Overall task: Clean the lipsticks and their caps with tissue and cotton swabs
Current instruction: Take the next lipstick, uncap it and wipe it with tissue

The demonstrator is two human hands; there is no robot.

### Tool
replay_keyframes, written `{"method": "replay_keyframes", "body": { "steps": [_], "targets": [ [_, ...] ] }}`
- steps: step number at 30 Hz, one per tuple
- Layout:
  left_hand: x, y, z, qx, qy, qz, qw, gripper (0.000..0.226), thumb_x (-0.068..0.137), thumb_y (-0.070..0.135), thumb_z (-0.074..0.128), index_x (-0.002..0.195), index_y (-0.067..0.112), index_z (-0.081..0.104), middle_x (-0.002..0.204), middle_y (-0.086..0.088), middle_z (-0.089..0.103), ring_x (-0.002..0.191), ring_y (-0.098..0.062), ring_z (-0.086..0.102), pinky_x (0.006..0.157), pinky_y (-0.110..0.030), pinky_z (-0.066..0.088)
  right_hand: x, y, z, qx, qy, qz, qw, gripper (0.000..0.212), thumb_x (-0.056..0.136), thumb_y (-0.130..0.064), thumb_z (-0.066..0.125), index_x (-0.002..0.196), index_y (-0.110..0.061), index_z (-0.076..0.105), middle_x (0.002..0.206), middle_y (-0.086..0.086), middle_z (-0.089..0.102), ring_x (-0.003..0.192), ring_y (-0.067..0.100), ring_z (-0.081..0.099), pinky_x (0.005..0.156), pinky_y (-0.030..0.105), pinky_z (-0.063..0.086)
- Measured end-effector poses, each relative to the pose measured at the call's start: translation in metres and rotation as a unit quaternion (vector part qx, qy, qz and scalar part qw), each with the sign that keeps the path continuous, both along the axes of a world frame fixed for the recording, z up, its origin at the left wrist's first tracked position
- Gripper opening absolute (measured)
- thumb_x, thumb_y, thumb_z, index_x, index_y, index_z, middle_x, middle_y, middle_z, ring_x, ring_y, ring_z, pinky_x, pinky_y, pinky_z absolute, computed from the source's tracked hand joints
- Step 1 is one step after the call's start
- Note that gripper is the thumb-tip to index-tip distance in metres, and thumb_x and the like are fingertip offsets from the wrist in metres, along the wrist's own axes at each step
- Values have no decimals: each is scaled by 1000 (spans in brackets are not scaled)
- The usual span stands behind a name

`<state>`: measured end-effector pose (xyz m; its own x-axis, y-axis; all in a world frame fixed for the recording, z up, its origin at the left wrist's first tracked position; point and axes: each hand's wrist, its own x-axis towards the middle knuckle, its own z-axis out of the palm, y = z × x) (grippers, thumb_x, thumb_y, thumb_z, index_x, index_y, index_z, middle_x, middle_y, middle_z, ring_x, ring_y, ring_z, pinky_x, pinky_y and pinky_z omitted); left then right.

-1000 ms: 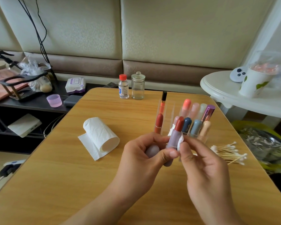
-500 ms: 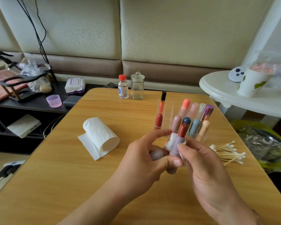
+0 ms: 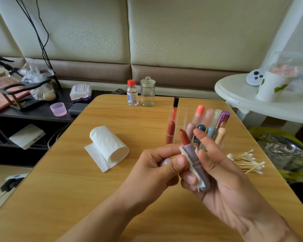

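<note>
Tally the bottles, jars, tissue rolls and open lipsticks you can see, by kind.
Clear plastic bottle with red cap: 1
Clear glass jar with lid: 1
White tissue roll: 1
Open red lipstick in mauve case: 1
Total: 4

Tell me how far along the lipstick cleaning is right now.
Done: cannot tell; the lipsticks in the clear organizer are capped and look alike. In hand: an open mauve lipstick with a piece of tissue against its tube, in the grip of the right hand; the left hand pinches the tissue and holds its cap. Left: the cap, and the cotton swabs lie unused.
</note>
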<state>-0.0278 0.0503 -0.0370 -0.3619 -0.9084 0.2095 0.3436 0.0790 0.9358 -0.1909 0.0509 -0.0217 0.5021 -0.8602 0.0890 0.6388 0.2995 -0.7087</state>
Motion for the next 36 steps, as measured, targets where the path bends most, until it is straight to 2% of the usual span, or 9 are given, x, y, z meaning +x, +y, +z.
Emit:
{"method": "replay_keyframes", "body": {
  "steps": [7,10,13,17,19,21,27,33,36],
  "targets": [
    [4,-1,0,26,-10,-14,1000,36,78,48,76,92,15,74,70,-11,69,67,-28,60,72,-54,29,5,5,5,9,23,-5,1000,86,66,-25,93,133,-56,50,94,24,64,61,24,57,54,31,50],
    [4,0,-1,34,11,-18,999,34,77,43,78,81,11,69,69,-18,68,61,-28,65,68,-60,29,4,7,5,11,58,-8,998,74,71,-29,89,128,-58,52,102,24,67,59,23,56,52,29,47],
    [2,-1,-2,28,21,-4,999,41,81,38,77,95,1,69,71,-23,64,54,-25,60,59,-67,36,11,8,5,-13,158,-75,984,52,82,-44,69,130,-45,51,97,19,73,53,22,53,46,28,43],
    [2,-4,0,65,49,96,992,32,74,38,82,85,8,73,51,7,37,48,-10,27,53,-28,26,10,7,-9,-181,348,-294,872,32,88,-52,63,108,-27,57,82,7,70,61,18,63,52,29,50],
    [3,-5,2,82,71,128,986,25,75,37,80,78,14,73,50,7,31,46,-8,25,51,-22,30,9,9,-17,-278,388,-341,810,21,88,-49,64,94,-29,61,79,3,66,66,20,63,55,28,51],
    [2,-5,2,89,90,139,982,26,71,36,75,81,12,73,49,7,29,44,-7,26,50,-20,32,11,13,-20,-302,407,-336,793,21,82,-48,66,93,-31,65,79,-1,69,68,22,66,55,32,54],
    [2,-4,0,90,123,125,980,44,74,35,71,99,0,68,47,6,30,41,-5,28,50,-18,33,21,13,-12,-188,337,-250,888,21,77,-30,80,94,-18,75,75,5,73,60,8,63,54,16,48],
    [4,-4,1,45,103,119,987,37,83,39,75,97,5,70,48,9,41,47,-8,27,58,-32,20,22,12,-11,-125,281,-184,934,24,79,-33,66,92,-15,77,57,6,50,52,16,45,45,18,36],
    [6,-4,1,31,95,114,988,50,75,46,77,100,4,70,52,7,46,51,-15,26,62,-38,19,21,10,-9,-76,241,-116,961,40,69,-53,82,73,-14,72,61,4,45,51,15,45,44,19,33]
  ]
}}
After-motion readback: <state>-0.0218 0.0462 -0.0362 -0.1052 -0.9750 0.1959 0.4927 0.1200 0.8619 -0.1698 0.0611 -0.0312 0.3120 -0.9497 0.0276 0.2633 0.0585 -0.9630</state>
